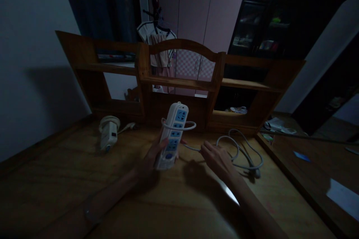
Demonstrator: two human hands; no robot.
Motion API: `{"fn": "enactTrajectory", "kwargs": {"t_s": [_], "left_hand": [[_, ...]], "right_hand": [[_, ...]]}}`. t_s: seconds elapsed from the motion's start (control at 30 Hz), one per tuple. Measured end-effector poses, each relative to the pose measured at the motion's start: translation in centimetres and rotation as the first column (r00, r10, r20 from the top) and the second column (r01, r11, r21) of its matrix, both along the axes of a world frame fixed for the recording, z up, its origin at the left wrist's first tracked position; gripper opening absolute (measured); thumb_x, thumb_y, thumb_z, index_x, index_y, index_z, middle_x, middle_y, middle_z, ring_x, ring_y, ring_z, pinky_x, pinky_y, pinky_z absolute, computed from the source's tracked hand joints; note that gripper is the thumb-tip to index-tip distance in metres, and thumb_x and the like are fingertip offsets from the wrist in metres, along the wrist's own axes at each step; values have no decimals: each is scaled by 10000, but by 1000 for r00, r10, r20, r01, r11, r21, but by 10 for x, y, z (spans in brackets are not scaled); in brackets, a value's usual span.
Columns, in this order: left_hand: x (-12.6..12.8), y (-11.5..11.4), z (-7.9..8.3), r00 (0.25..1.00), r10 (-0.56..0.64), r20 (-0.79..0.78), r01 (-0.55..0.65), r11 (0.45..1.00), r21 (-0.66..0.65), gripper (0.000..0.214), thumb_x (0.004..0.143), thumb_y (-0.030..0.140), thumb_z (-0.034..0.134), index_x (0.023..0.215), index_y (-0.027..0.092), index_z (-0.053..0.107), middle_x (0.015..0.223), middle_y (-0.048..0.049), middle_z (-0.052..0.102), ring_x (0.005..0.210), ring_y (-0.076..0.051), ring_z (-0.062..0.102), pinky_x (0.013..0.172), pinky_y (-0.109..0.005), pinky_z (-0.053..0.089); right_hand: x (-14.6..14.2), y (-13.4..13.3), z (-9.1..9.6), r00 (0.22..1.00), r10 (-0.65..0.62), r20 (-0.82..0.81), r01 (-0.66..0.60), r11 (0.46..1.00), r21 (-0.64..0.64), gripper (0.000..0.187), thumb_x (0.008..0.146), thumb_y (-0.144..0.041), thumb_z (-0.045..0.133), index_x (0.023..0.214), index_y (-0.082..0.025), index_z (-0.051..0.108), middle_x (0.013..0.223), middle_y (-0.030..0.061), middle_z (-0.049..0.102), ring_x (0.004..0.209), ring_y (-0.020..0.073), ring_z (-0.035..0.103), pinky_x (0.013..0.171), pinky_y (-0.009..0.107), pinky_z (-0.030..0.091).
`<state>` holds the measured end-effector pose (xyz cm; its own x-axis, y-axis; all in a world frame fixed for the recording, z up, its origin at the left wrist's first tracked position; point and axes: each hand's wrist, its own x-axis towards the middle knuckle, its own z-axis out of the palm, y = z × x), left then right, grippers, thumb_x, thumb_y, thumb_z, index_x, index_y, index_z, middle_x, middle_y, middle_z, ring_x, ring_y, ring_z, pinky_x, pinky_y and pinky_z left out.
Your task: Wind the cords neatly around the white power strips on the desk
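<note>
Two bare hands: a left hand (153,153) and a right hand (215,155). Two white plastic power strips: one long strip (174,136) and one blocky strip (109,135). The long one has one round blue switch (168,155) and, as far as the dim light shows, four blue socket panels (181,115). One yellowish-brown wooden table (179,201), one brown wooden shelf unit (179,81), one small blue card (302,156), one white paper sheet (343,196).

From far off, I can see this is a room in a home. Clothes (159,43) hang on a dark stand (155,0). Behind them is a tall pink closet (206,11), and next to that a black cabinet (305,26) with glass doors. I also see a big wooden desk (146,209) with little shelves (179,81) at the back.
</note>
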<state>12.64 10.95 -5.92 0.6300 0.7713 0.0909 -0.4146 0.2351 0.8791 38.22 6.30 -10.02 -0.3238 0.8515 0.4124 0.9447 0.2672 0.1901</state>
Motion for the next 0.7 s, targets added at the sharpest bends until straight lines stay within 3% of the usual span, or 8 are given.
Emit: {"fn": "enactTrajectory", "kwargs": {"t_s": [0.1, 0.2, 0.3, 0.37, 0.47, 0.57, 0.63, 0.7], "left_hand": [[-2, 3, -5, 951, -310, -5, 310, 950, -38, 606, 893, 563, 339, 1129, 71, 604, 723, -126, 642, 550, -181, 578, 489, -273, 446], [-7, 13, -14, 853, -521, 16, 518, 844, -135, 602, 866, 574, 337, 1023, 69, 625, 854, -189, 668, 505, -173, 567, 428, -264, 416], [-18, 22, -22, 725, -689, -27, 645, 691, -327, 502, 833, 510, 435, 1012, 82, 626, 953, -207, 671, 566, -204, 610, 439, -278, 450], [-26, 24, -26, 675, -734, -72, 649, 638, -414, 384, 811, 398, 512, 1015, 95, 632, 961, -185, 676, 663, -229, 641, 494, -292, 494], [-27, 23, -26, 667, -731, -141, 632, 656, -412, 301, 811, 279, 534, 1044, 113, 627, 980, -166, 677, 739, -226, 655, 550, -278, 514], [-18, 22, -26, 677, -723, -141, 645, 674, -359, 395, 862, 380, 473, 1127, 111, 590, 986, -192, 672, 657, -214, 647, 517, -286, 507], [-11, 25, -28, 744, -657, -120, 597, 735, -322, 475, 874, 470, 430, 1142, 108, 581, 991, -200, 666, 593, -200, 630, 515, -313, 516], [-6, 33, -31, 849, -515, -120, 466, 836, -291, 496, 868, 514, 433, 1106, 114, 603, 1008, -187, 661, 572, -181, 619, 524, -317, 526]], "right_hand": [[1, 2, -4, 997, -70, 19, 71, 997, -36, 102, 928, -183, 462, 967, -197, 555, 922, 47, 613, 679, 139, 551, 532, 288, 193], [5, 2, -1, 985, -172, 0, 172, 984, -50, 131, 931, -175, 435, 1001, -197, 543, 961, 61, 620, 671, 138, 575, 517, 287, 188], [10, 1, 6, 961, -268, -72, 267, 963, -26, 95, 925, -194, 440, 957, -187, 530, 918, 56, 640, 648, 136, 593, 504, 275, 193], [14, 1, 9, 935, -319, -154, 325, 946, 16, 84, 920, -230, 453, 891, -181, 514, 827, 43, 653, 623, 141, 601, 501, 265, 196], [18, 1, 10, 889, -339, -309, 386, 917, 104, 166, 922, -327, 458, 846, -183, 492, 678, 16, 634, 555, 147, 584, 500, 252, 205], [21, 0, 13, 838, -303, -454, 415, 894, 168, 214, 927, -380, 441, 850, -186, 484, 597, -9, 581, 491, 137, 530, 494, 242, 216], [21, -2, 17, 803, -266, -534, 423, 885, 194, 231, 941, -381, 410, 839, -187, 482, 576, -16, 544, 479, 131, 497, 494, 238, 230], [22, -4, 21, 770, -241, -591, 439, 872, 217, 264, 956, -380, 381, 795, -193, 474, 556, -21, 505, 481, 131, 474, 506, 242, 245]]}}
